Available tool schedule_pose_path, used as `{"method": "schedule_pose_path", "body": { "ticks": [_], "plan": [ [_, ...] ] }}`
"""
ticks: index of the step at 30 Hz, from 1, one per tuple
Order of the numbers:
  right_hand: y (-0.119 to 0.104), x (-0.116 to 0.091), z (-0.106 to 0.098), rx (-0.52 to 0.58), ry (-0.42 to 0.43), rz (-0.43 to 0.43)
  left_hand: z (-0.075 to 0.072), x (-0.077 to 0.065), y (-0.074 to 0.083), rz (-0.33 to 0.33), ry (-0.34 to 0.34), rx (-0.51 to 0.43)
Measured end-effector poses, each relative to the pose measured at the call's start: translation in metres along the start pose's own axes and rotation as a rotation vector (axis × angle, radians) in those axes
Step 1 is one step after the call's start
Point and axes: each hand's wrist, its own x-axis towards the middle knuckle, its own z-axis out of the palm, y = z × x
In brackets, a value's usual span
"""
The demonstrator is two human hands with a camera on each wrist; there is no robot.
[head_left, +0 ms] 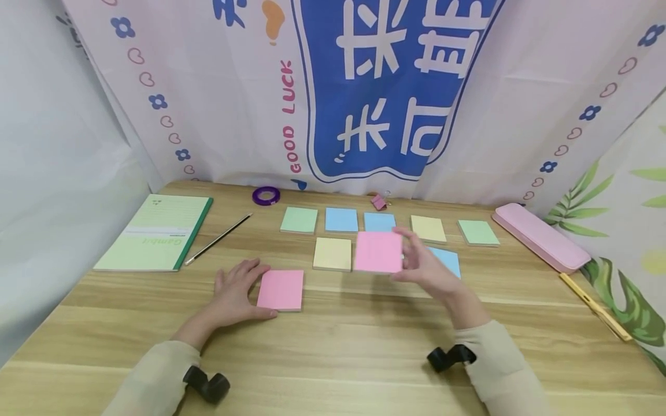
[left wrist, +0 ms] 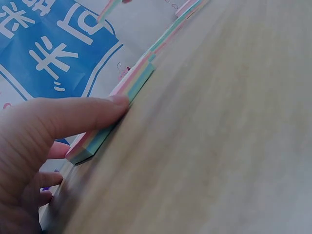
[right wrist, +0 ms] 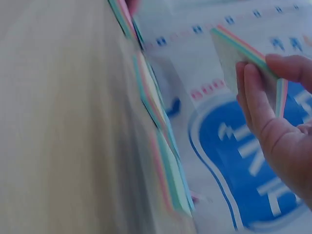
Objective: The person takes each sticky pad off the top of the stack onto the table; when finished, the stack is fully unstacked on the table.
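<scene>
My right hand (head_left: 424,263) pinches a pink-topped sticky note pad (head_left: 378,252) by its right side and holds it above the table. In the right wrist view, the lifted pad (right wrist: 251,66) shows layered coloured edges, with the thumb on one face and fingers on the other. My left hand (head_left: 236,294) grips another pink-topped sticky note pad (head_left: 281,290) lying on the table, thumb at its near edge and fingers around its left side. A yellow pad (head_left: 332,254) lies between the hands. Partly behind the right hand is a blue pad (head_left: 446,262).
A back row holds green (head_left: 299,220), blue (head_left: 341,219), yellow (head_left: 428,229) and more pads. At left lie a notebook (head_left: 151,234) and a pencil (head_left: 218,239). Purple tape (head_left: 266,196), a binder clip (head_left: 379,201), a pink case (head_left: 541,237) and a yellow cutter-like tool (head_left: 595,306) stand around the edges.
</scene>
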Motion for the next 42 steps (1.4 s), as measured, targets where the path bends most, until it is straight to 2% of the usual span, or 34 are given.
{"method": "schedule_pose_path", "body": {
  "ticks": [5, 11, 15, 21, 25, 28, 34, 38, 42],
  "plan": [
    [-0.008, -0.031, -0.051, 0.091, 0.004, -0.115, -0.001, 0.000, 0.000, -0.002, 0.000, -0.002],
    [-0.006, -0.073, -0.110, 0.237, 0.021, -0.139, -0.001, 0.000, 0.001, 0.000, 0.000, 0.002],
    [0.002, -0.101, -0.145, 0.276, 0.050, -0.097, -0.001, 0.000, 0.004, -0.001, -0.001, -0.008],
    [0.017, -0.127, -0.180, 0.185, 0.095, 0.057, -0.002, -0.001, 0.005, -0.004, 0.000, -0.011],
    [0.023, -0.133, -0.190, 0.149, 0.119, 0.136, -0.002, -0.001, 0.004, 0.000, 0.003, -0.008],
    [0.021, -0.134, -0.190, 0.070, 0.166, 0.205, -0.001, -0.001, 0.002, 0.001, 0.006, -0.006],
    [0.002, -0.132, -0.181, -0.372, 0.293, 0.372, 0.001, 0.000, 0.000, 0.002, 0.007, 0.000],
    [-0.012, -0.128, -0.173, -0.593, 0.316, 0.354, 0.000, 0.000, 0.001, 0.001, 0.007, 0.000],
    [-0.023, -0.119, -0.160, -0.658, 0.315, 0.261, -0.001, 0.000, 0.002, 0.000, 0.006, -0.001]
  ]
}}
